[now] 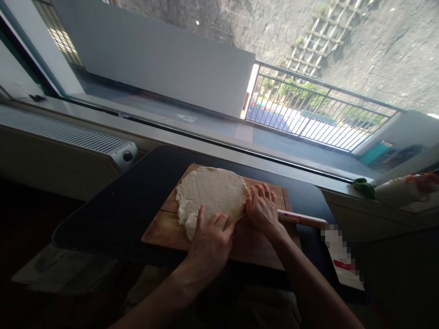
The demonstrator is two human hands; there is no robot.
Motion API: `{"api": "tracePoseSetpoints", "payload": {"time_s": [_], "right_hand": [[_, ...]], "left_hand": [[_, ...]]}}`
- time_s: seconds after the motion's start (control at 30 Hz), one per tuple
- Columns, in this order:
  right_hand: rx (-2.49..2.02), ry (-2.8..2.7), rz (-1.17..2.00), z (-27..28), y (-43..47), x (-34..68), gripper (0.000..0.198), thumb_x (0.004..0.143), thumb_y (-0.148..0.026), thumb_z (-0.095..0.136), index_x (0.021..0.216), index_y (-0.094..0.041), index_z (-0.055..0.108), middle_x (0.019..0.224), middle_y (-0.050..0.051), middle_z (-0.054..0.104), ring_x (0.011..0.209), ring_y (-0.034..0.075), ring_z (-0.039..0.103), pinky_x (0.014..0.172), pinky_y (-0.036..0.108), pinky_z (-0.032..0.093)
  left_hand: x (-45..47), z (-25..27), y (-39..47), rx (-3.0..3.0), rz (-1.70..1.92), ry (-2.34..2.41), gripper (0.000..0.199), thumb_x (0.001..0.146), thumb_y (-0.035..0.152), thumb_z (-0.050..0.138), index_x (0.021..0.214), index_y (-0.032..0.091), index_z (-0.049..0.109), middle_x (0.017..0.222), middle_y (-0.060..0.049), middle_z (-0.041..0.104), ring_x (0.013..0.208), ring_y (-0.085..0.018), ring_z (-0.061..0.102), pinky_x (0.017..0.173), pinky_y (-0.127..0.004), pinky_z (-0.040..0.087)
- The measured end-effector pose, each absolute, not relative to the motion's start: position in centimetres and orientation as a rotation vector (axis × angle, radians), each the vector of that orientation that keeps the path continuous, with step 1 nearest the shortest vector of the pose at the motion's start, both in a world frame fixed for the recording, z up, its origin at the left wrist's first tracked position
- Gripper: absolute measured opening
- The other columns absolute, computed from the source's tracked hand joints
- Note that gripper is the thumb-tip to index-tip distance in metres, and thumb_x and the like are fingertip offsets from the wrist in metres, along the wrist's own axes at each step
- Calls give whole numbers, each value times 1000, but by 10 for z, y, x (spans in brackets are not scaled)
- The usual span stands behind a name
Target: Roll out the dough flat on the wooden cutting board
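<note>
at the dough (214,189), left hand (213,235) splays, grip released; right hand (262,208) arches, grip unclear.

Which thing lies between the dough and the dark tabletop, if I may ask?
In the head view, a wooden board lies between them, beneath the dough and on the tabletop.

Dough (216,192) is partly covered by the left hand (214,237), 1 rod (302,218) end by the right hand (260,208). A flat item (339,251) is pixelated.

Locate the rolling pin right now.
The rolling pin lies right of the right hand in the head view, reaching from the wooden board over the black table.
</note>
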State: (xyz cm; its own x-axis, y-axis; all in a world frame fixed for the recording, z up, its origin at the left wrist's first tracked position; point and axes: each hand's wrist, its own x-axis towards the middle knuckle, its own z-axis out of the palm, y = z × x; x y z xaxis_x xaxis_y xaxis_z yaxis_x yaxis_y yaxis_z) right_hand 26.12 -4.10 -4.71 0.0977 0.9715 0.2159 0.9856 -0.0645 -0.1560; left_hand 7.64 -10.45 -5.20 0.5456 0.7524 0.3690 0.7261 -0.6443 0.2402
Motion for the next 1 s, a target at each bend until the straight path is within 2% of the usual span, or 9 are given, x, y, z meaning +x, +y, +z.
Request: {"api": "tracePoseSetpoints", "payload": {"time_s": [0.17, 0.33, 0.4, 0.5, 0.57, 0.67, 0.8, 0.9, 1.0], "right_hand": [[-2262, -1825, 92, -38, -11, 269, 42, 94, -36, 27, 121, -18, 53, 135, 14, 45, 132, 30, 29, 102, 50, 27], [-2076, -1935, -144, -52, -48, 258, 44, 96, -36, 25, 132, -22, 45, 142, 9, 39, 137, 26, 20, 109, 49, 13], [-2116, -1893, -97, -51, -40, 259, 44, 95, -37, 27, 132, -21, 46, 142, 10, 39, 137, 28, 20, 108, 50, 15], [-2215, -1771, 114, -36, -3, 270, 44, 94, -39, 31, 127, -18, 50, 137, 15, 43, 130, 30, 31, 103, 50, 25], [-2199, -1764, 178, -24, 12, 283, 43, 94, -40, 31, 119, -17, 57, 130, 16, 50, 123, 29, 41, 99, 46, 31], [-2075, -1878, 276, -14, -1, 307, 41, 93, -45, 33, 107, -21, 64, 113, 9, 61, 106, 23, 54, 91, 35, 38], [-1770, -2130, 505, -20, -44, 339, 36, 82, -38, 56, 113, -24, 62, 107, 4, 64, 95, 19, 57, 81, 28, 42], [-1779, -2188, 405, -26, -57, 351, 34, 72, -22, 60, 106, -22, 65, 104, 4, 63, 94, 19, 56, 80, 27, 40], [-1905, -2025, 265, -26, -57, 360, 37, 71, -18, 57, 106, -23, 65, 99, 4, 64, 87, 18, 56, 73, 26, 39]], "left_hand": [[76, -53, -106, 2720, 654, 1301, 30, 86, 21, 48, 113, 25, 61, 112, -7, 60, 107, -26, 51, 110, -63, 4], [78, -50, -105, 2714, 668, 1320, 27, 85, 19, 49, 108, 24, 63, 105, -7, 61, 102, -25, 53, 110, -61, 7], [81, -48, -100, 2714, 647, 1329, 21, 85, 20, 50, 99, 25, 65, 99, -6, 62, 99, -24, 53, 110, -60, 10], [89, -45, -86, 2702, 597, 1355, 12, 84, 28, 55, 89, 24, 66, 95, -5, 61, 96, -23, 54, 107, -57, 17], [96, -42, -74, 2683, 583, 1385, 15, 82, 34, 60, 90, 22, 65, 96, -6, 61, 97, -24, 54, 103, -54, 25], [103, -34, -60, 2723, 522, 1365, 19, 80, 37, 62, 87, 20, 65, 95, -8, 62, 94, -26, 56, 96, -50, 33], [116, -20, -58, 2884, 335, 1273, 15, 83, 22, 55, 76, 16, 66, 86, -10, 64, 85, -25, 60, 91, -47, 36], [130, -16, -62, 2953, 228, 1304, 21, 82, 7, 47, 77, 13, 66, 83, -12, 64, 81, -25, 61, 82, -43, 40], [141, -18, -62, 2921, 198, 1372, 24, 81, 3, 43, 83, 12, 65, 85, -14, 65, 81, -26, 62, 72, -38, 42]]}}
